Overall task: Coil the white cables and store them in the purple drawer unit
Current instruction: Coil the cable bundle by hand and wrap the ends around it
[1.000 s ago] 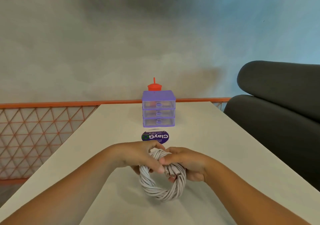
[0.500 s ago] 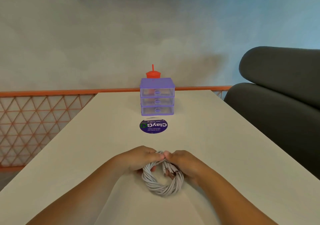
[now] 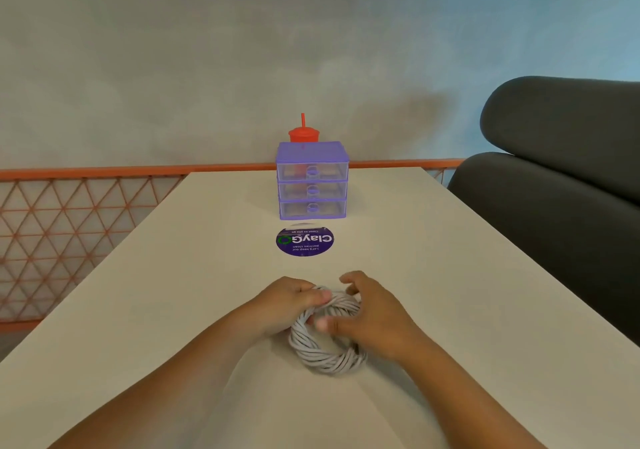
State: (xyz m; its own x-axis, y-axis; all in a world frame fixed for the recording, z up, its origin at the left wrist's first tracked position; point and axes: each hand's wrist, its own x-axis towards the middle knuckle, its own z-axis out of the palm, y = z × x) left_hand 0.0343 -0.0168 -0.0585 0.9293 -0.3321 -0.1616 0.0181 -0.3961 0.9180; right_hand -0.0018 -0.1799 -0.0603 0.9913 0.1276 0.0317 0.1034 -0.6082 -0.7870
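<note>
A coil of white cable [image 3: 325,355], wound into a tight ring, lies on the white table [image 3: 433,275] close to me. My left hand [image 3: 287,306] grips the ring's far left side, thumb over the top strands. My right hand [image 3: 374,313] holds the ring's right side with its thumb pressed inside the loop and its fingers curled above the far edge. The purple drawer unit [image 3: 312,181], three clear drawers all closed, stands farther back at the table's middle.
A round purple sticker [image 3: 304,240] lies on the table between the coil and the drawers. A red cup with a straw [image 3: 303,133] stands behind the unit. An orange mesh railing [image 3: 69,227] runs along the left, and a dark sofa [image 3: 561,185] flanks the right.
The coil has come down from a raised tilt to lie flatter on the table. My right fingers have loosened and lifted off the ring's far edge. The camera has tipped down.
</note>
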